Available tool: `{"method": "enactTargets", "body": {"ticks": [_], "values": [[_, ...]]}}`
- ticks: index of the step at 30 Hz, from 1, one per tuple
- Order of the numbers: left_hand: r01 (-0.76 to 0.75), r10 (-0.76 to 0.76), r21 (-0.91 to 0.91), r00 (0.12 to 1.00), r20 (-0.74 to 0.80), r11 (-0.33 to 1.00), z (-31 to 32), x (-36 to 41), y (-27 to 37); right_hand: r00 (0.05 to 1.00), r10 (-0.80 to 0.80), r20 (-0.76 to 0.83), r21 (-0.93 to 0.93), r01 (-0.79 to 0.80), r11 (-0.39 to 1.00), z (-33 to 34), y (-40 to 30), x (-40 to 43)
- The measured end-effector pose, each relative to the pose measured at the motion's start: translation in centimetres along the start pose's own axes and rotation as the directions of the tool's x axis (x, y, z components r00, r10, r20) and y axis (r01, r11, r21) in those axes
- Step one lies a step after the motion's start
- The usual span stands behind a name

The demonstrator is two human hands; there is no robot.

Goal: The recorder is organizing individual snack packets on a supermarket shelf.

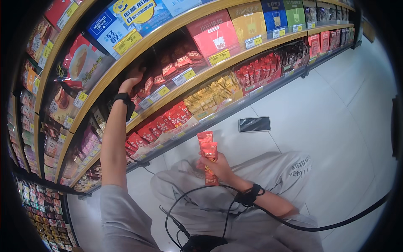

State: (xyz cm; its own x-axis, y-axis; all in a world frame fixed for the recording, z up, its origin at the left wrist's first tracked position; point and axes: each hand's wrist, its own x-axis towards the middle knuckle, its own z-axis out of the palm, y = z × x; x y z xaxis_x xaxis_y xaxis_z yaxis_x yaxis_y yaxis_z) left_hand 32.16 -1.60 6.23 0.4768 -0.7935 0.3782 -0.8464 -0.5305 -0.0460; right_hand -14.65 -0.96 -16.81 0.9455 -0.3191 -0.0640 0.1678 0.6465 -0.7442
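My left hand (133, 78) reaches into a dim shelf compartment, just left of a row of red drink sachets (159, 78); its fingers are in shadow, so what they touch cannot be told. Over my lap, my right hand (217, 167) grips red drink stick packets (209, 154), which stand roughly upright and overlap each other. Each wrist wears a black band. On the shelf below lie red packets (160, 124), gold sachets (212, 96) in a carton and more red sticks (259, 69) in a box.
Wooden shelf edges (176, 91) with price tags curve across the view. Boxed drinks (217, 34) and a coffee bag (82, 63) fill the upper shelves. A phone (254, 124) lies on the tiled floor (330, 126). A black cable (292, 225) runs over my right forearm and lap.
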Motion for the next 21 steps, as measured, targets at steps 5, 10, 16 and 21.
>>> {"method": "enactTargets", "body": {"ticks": [5,10,16,21], "values": [[0.3,-0.211,-0.141,0.872,0.441,0.944,-1.0,-4.0,9.4,0.998,-0.044,-0.047,0.003,0.044,0.999,-1.5,-0.2,0.7],[0.267,-0.207,-0.123,0.907,0.368,0.956,-1.9,-5.0,10.0,0.997,-0.041,-0.066,0.013,0.042,0.999,-0.8,-0.4,1.4],[0.223,-0.151,-0.135,0.9,0.409,0.965,-1.0,-4.3,8.8,0.996,-0.056,-0.069,0.026,0.058,0.998,-0.8,0.2,1.3],[0.188,-0.131,-0.076,0.874,0.467,0.979,-0.2,-2.8,7.3,0.998,-0.045,-0.043,-0.008,0.045,0.999,-0.8,0.3,1.0]]}}
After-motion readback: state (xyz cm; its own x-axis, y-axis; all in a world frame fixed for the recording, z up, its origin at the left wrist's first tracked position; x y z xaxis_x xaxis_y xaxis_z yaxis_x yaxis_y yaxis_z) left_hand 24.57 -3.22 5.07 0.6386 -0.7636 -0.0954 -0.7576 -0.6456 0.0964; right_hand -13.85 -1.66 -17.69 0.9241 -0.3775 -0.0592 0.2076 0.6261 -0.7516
